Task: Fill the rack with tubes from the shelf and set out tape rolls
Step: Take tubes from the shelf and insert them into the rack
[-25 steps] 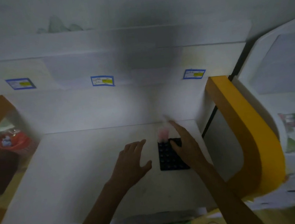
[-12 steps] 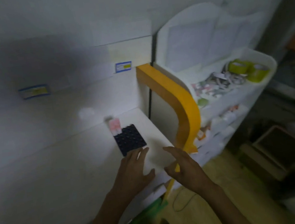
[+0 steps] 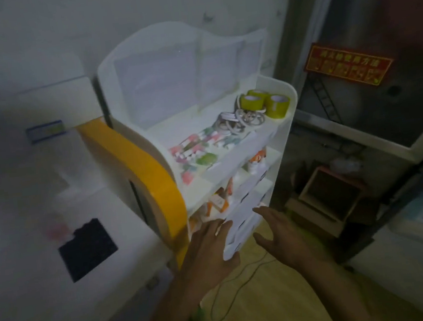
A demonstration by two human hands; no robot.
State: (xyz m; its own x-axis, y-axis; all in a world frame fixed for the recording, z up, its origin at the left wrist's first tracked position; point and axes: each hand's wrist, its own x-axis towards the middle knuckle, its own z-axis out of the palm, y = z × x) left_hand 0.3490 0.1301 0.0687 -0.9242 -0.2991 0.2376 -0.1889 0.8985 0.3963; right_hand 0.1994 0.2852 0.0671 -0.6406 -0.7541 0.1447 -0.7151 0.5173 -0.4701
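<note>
- The tubes point(image 3: 195, 150) lie in a loose, coloured heap on the top tier of the white shelf point(image 3: 285, 136), toward its left end; blur hides how many there are.
- The yellow-green tape rolls point(image 3: 264, 102) stand at the right back corner of that same tier, close together, with a tangle of pale rings point(image 3: 240, 121) just in front of them, between the rolls and the tubes.
- The lower tiers of the shelf hold orange and white items point(image 3: 217, 201), too blurred to name.
- The black rack point(image 3: 88, 249) lies flat on the white table point(image 3: 35, 286) to the left of the shelf, beyond the curved yellow panel point(image 3: 140, 173); something pink point(image 3: 56, 229) sits at its far left corner, smeared by blur.
- The left hand point(image 3: 210, 250) is spread open, fingers apart, in front of the shelf's lowest tier, holding nothing.
- The right hand point(image 3: 282, 234) is likewise open and empty, just right of the shelf's bottom corner, apart from the left hand.
- A thin cable point(image 3: 234, 281) trails on the wooden floor below the shelf.
</note>
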